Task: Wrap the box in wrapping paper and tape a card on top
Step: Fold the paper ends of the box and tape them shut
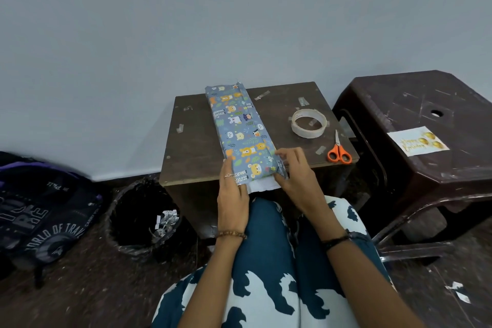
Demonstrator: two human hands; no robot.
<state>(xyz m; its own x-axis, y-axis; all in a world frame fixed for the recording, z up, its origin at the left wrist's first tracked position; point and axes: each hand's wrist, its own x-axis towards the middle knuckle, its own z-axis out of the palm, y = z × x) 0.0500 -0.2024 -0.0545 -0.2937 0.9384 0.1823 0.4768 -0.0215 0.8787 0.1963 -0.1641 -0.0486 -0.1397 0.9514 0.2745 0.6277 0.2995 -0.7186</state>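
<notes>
On the small dark wooden bench [191, 146], whose scuffed top carries stuck-on scraps of clear tape, lies the long, narrow box [238, 130], running from the far edge to the near edge and already covered in glossy blue wrapping paper [247, 157] printed with cartoon bears and leaves. At the near end the paper is unfinished: a white flap of its underside hangs just over the bench edge. The left hand [232, 194] lies flat against the left side of that near end, fingers [228, 168] stretched out along the paper and pressing it, a ring on one of them and a beaded bracelet at the wrist. The right hand [295, 176] is at the right near corner, its fingers [286, 153] curled narrowly and pinching the folded paper there. To the right of the box a ring-shaped roll of clear tape [308, 123] lies flat, and nearer, by the right edge, rest scissors [338, 150] with orange handles, blades shut. Further right stands a dark brown plastic stool [415, 104] with a scratched top, and on it lies the rectangular white card [418, 144] with gold lettering and gold balloons, well apart from the box. On the floor to the left stands a black-lined bin [141, 218] holding paper scraps.
</notes>
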